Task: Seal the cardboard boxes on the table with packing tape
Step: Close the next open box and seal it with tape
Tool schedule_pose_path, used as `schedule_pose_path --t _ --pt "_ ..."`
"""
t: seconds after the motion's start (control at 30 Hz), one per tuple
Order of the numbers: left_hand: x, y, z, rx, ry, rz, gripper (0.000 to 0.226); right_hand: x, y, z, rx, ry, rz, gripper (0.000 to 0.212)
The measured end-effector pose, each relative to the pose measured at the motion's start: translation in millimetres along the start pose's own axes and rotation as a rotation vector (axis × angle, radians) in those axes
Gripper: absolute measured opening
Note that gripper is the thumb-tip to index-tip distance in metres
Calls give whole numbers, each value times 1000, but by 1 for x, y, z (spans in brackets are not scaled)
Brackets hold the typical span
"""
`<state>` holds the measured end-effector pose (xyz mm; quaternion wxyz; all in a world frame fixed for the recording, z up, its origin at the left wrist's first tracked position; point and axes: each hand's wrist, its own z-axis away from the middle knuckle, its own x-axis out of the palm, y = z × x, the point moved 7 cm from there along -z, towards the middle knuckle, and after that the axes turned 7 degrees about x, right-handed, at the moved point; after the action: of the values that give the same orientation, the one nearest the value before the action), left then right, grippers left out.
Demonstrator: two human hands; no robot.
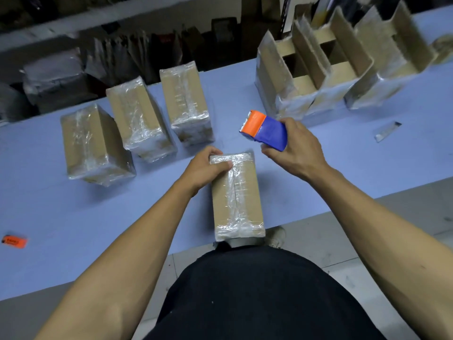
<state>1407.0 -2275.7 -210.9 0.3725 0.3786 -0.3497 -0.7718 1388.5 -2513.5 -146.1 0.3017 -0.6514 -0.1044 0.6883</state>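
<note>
the left hand (pixel 206 168) grips the far left corner of a taped cardboard box (pixel 236 195), fingers curled over its far end and thumb lying on the top face. the box lies lengthwise at the near edge of the blue worktop (pixel 49 204), its near end jutting just over that edge, clear tape running down its middle seam and across both ends. the right hand (pixel 296 148) is wrapped around a blue and orange tape dispenser (pixel 266 130), held in the air just beyond the box's far right corner, orange end pointing away and left.

further out, three taped boxes (pixel 139 119) sit side by side towards the far left of the worktop. open-flapped boxes (pixel 326 69) stand clustered at the far right edge. a small metal blade (pixel 387 131) lies to the right, and a small orange object (pixel 14 241) rests near the left near edge.
</note>
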Motion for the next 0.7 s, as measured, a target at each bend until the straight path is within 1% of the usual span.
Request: schedule_pose_path --t 0.03,0.07,0.1,0.13,0.17,0.2,0.27,0.3,0.33,0.47,0.6,0.63,0.7 --pt "-6 8 1 79 67 -100 31 -1 -5 3 -55 -1 0 46" --pt "-15 20 4 191 179 -151 32 -1 -11 6 -116 -13 4 46" --pt "-25 34 8 282 300 -114 25 0 -16 10 -177 -27 3 47" --pt "-32 43 10 296 370 7 18 -1 -20 13 -224 -38 -3 48" --pt "-34 49 9 236 366 161 21 -2 -23 15 -254 -45 -10 49" --pt "-29 53 6 144 292 297 27 -3 -27 17 -280 -48 -13 50" --pt "-14 62 5 17 79 423 32 -6 -36 17 -336 -48 -4 53" --pt "-8 64 6 -16 12 467 31 -8 -40 17 -360 -47 -1 54" --pt "-6 65 8 -47 -19 531 31 -10 -43 17 -370 -44 -6 55" --pt "-1 65 16 -166 -58 789 40 -16 -48 12 -393 -33 -61 57" --pt "1 63 19 -177 -88 851 33 -14 -56 10 -422 -44 -88 55" --pt "0 62 20 -185 -94 867 33 -14 -57 10 -421 -42 -104 55" --pt "-1 60 21 -219 -114 935 40 -14 -60 9 -424 -35 -134 54"
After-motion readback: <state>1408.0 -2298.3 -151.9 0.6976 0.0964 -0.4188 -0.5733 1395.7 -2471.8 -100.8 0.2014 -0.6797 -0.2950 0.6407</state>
